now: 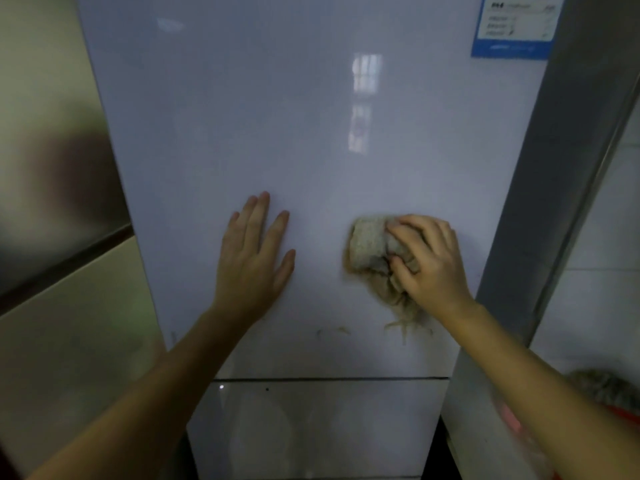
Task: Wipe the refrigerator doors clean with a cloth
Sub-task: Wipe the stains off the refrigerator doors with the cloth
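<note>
The right hand (pixel 429 261) bunches the cloth (pixel 372 252) in curled fingers against the upper refrigerator door (pixel 277 116), low and toward its right edge, while the left hand (pixel 254 252) lies spread flat beside it. Loose threads trailing below may, though blurred, smear or snag at the seam above the lower door (pixel 311 427); open room lies upward.

The right hand (pixel 427 259) grips a bunched beige cloth (pixel 375 258) and presses it against the glossy white upper refrigerator door (pixel 294 116), frayed threads trailing below it. Just left of the cloth, the left hand (pixel 254 258) lies flat on the same door with fingers straight. A blue label (pixel 517 26) sits at the door's top right corner, and the lower door (pixel 311 427) begins under a dark seam.
</note>
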Tool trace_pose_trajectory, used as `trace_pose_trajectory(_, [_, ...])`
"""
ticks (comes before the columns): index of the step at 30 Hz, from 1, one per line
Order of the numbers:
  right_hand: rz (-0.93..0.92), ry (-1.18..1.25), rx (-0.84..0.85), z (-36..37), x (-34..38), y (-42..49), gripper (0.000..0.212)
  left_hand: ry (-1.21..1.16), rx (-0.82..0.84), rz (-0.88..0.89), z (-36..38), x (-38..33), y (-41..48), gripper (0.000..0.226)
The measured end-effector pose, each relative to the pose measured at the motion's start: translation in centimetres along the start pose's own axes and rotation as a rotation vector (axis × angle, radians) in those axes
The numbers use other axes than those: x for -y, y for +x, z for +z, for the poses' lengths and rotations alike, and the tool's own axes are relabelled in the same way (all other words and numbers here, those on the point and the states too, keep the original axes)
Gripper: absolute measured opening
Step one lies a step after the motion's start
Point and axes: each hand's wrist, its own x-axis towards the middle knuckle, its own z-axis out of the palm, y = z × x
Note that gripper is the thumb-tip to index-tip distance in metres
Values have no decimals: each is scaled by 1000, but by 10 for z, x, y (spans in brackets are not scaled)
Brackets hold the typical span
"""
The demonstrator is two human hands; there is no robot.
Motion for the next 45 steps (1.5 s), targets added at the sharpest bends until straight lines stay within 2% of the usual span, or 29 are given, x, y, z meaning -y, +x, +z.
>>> trace_pose_trajectory(6, [-186, 74, 179, 26, 1, -80, 40, 55, 44, -66, 13, -16, -3, 63])
trace_pose_trajectory(9, [-180, 92, 220, 23, -2, -102, 37, 78, 31, -79, 15, -21, -3, 64])
trace_pose_trajectory(13, [-105, 83, 187, 2, -17, -89, 36, 90, 42, -95, 15, -23, -4, 64])
trace_pose_trajectory(17, [54, 25, 53, -22, -36, -55, 40, 69, 51, -110, 12, -25, -4, 63])
trace_pose_trajectory(20, [88, 42, 19, -20, -40, -52, 41, 46, 65, -97, 11, -32, -10, 62])
trace_pose_trajectory(27, [-102, 117, 251, 10, -26, -132, 47, 43, 101, -98, 16, -44, -29, 61])
trace_pose_trajectory(29, [-114, 130, 268, 11, -26, -147, 44, 31, 114, -110, 17, -48, -34, 61])
trace_pose_trajectory(32, [-78, 115, 233, 3, -32, -144, 40, 37, 105, -93, 19, -51, -40, 60])
trace_pose_trajectory(39, [166, 69, 28, -28, -55, -96, 40, 86, 90, -60, 20, -47, -43, 60])
trace_pose_trajectory(42, [183, 73, 42, -25, -51, -106, 41, 92, 132, -57, 20, -46, -44, 62])
trace_pose_trajectory(45, [169, 73, 126, -16, -44, -137, 41, 106, 143, -51, 22, -45, -46, 63])
